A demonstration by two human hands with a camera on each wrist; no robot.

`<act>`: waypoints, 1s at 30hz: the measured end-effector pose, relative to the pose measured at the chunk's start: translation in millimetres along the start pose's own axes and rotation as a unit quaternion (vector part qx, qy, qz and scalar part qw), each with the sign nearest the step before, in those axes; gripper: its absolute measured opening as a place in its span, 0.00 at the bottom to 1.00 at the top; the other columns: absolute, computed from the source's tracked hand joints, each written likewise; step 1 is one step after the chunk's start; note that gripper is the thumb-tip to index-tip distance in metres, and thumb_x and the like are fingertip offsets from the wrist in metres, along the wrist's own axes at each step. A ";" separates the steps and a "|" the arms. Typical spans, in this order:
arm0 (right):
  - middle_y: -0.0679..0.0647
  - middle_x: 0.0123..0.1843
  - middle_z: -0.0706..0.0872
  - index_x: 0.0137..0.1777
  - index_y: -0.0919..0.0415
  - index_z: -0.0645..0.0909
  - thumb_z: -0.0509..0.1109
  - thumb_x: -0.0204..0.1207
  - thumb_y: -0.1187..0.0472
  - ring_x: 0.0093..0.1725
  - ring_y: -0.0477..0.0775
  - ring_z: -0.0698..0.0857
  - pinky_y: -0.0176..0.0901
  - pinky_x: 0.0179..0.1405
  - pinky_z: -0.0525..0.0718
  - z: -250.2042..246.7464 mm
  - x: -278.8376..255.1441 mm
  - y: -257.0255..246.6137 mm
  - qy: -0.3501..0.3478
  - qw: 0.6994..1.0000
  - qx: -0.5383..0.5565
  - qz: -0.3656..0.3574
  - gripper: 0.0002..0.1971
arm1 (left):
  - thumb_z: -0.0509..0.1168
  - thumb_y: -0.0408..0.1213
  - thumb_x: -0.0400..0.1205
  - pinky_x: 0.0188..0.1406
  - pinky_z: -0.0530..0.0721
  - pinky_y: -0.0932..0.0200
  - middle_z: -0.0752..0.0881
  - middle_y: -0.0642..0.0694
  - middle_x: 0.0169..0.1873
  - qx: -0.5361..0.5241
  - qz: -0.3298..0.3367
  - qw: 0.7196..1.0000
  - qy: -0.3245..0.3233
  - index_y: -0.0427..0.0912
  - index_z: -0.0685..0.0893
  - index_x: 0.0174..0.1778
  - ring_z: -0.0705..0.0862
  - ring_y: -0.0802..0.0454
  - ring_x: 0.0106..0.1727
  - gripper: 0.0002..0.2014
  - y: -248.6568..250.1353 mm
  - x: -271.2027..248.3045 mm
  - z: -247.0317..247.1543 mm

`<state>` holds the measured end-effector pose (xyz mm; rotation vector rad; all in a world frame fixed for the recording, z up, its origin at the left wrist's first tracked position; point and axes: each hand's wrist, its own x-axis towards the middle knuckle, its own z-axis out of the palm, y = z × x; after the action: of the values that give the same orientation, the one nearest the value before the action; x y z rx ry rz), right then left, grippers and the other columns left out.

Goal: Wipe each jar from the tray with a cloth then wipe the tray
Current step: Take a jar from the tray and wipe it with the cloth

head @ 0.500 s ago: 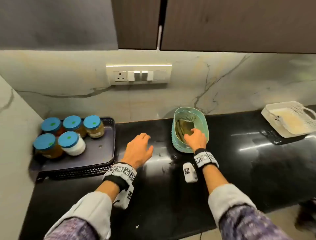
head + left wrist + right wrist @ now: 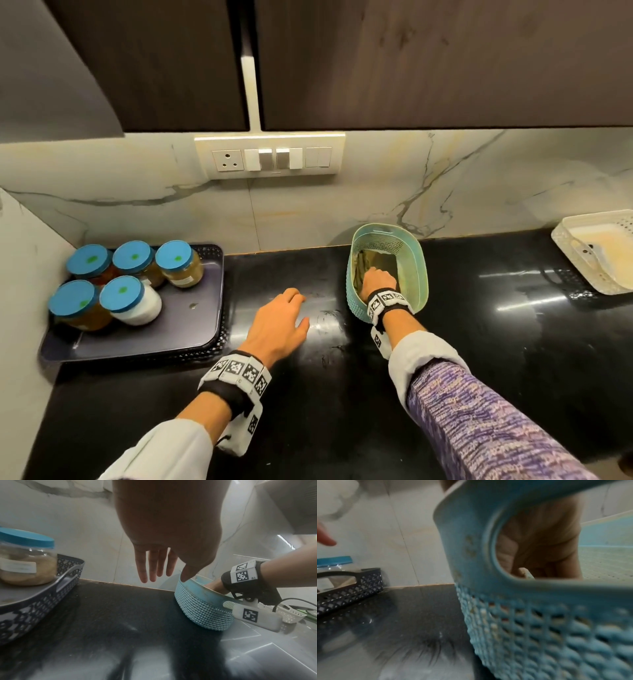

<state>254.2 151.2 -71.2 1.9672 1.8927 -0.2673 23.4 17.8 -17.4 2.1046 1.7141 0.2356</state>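
The right hand (image 2: 378, 281) reaches into the basket (image 2: 421, 274) onto the cloth (image 2: 366, 262); whether it grips, I cannot tell. The left hand (image 2: 279, 327) hovers flat, nearer the jars (image 2: 130, 301) on the tray (image 2: 191, 329) at nine o'clock.

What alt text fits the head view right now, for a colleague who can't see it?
A person's right hand reaches into a teal basket holding a cloth on a black counter, while the open left hand hovers beside it. At left, five blue-lidded jars stand on a dark tray.
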 end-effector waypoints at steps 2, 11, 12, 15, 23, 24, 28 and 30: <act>0.61 0.71 0.86 0.73 0.65 0.79 0.70 0.84 0.60 0.72 0.64 0.86 0.56 0.67 0.87 -1.6 5.6 3.2 0.020 1.000 0.005 -0.008 0.19 | 0.63 0.46 0.89 0.65 0.82 0.52 0.79 0.48 0.76 -0.005 -0.008 1.000 0.001 0.41 0.78 0.78 0.83 0.46 0.70 0.22 -5.9 -2.8 1.5; 0.62 0.48 0.85 0.44 0.60 0.83 0.71 0.77 0.57 0.53 0.66 0.84 0.53 0.54 0.82 -41.2 -26.7 48.7 0.119 0.852 0.486 0.153 0.06 | 0.66 0.48 0.88 0.64 0.81 0.51 0.84 0.52 0.71 -0.076 -0.025 0.997 0.021 0.45 0.82 0.74 0.86 0.47 0.66 0.20 -16.5 -20.5 -1.2; 0.59 0.42 0.82 0.36 0.59 0.79 0.70 0.76 0.60 0.48 0.62 0.81 0.51 0.48 0.79 -50.0 -40.6 49.3 0.133 0.790 0.579 0.152 0.08 | 0.68 0.48 0.87 0.63 0.82 0.52 0.86 0.55 0.67 -0.118 -0.043 0.992 0.026 0.47 0.84 0.72 0.87 0.49 0.64 0.18 -15.3 -21.6 -1.6; 0.53 0.31 0.74 0.31 0.57 0.72 0.67 0.72 0.69 0.34 0.55 0.73 0.45 0.32 0.70 -70.0 -108.4 29.1 0.108 0.617 0.770 0.121 0.12 | 0.71 0.49 0.84 0.54 0.86 0.54 0.92 0.49 0.57 -0.375 -0.118 0.920 0.015 0.46 0.89 0.59 0.90 0.50 0.52 0.13 -5.3 -23.9 -8.9; 0.64 0.56 0.94 0.62 0.67 0.88 0.70 0.71 0.69 0.56 0.66 0.90 0.61 0.64 0.88 -48.3 -238.6 -74.0 -0.036 0.367 0.930 0.013 0.19 | 0.78 0.41 0.71 0.54 0.91 0.53 0.94 0.39 0.60 -0.684 -0.115 0.711 -0.119 0.40 0.88 0.67 0.93 0.47 0.56 0.26 0.0 -76.7 -53.5; 0.66 0.59 0.93 0.65 0.67 0.89 0.70 0.74 0.65 0.57 0.68 0.91 0.65 0.65 0.87 -51.1 -246.6 -84.3 -0.053 0.357 0.932 0.019 0.20 | 0.78 0.36 0.69 0.54 0.92 0.53 0.94 0.39 0.59 -0.685 -0.108 0.714 -0.100 0.39 0.87 0.68 0.93 0.46 0.57 0.28 -5.3 -84.6 -53.5; 0.65 0.51 0.95 0.50 0.62 0.96 0.72 0.76 0.58 0.47 0.64 0.95 0.58 0.45 0.94 -59.7 -262.4 -122.7 -0.084 0.362 0.928 0.038 0.13 | 0.76 0.28 0.66 0.58 0.92 0.52 0.93 0.37 0.60 -0.677 -0.094 0.729 -0.036 0.40 0.87 0.69 0.92 0.45 0.59 0.31 -38.0 -112.9 -61.5; 0.67 0.57 0.94 0.57 0.65 0.93 0.73 0.76 0.55 0.51 0.66 0.95 0.61 0.53 0.92 -61.9 -262.9 -139.0 -0.093 0.372 0.922 0.057 0.16 | 0.76 0.27 0.65 0.58 0.92 0.50 0.93 0.38 0.59 -0.670 -0.096 0.736 -0.031 0.41 0.87 0.67 0.92 0.44 0.60 0.31 -49.4 -121.5 -63.4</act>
<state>91.0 -62.7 69.8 2.3063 0.5114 -3.4762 -72.8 -78.5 34.4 0.8090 1.0345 0.9653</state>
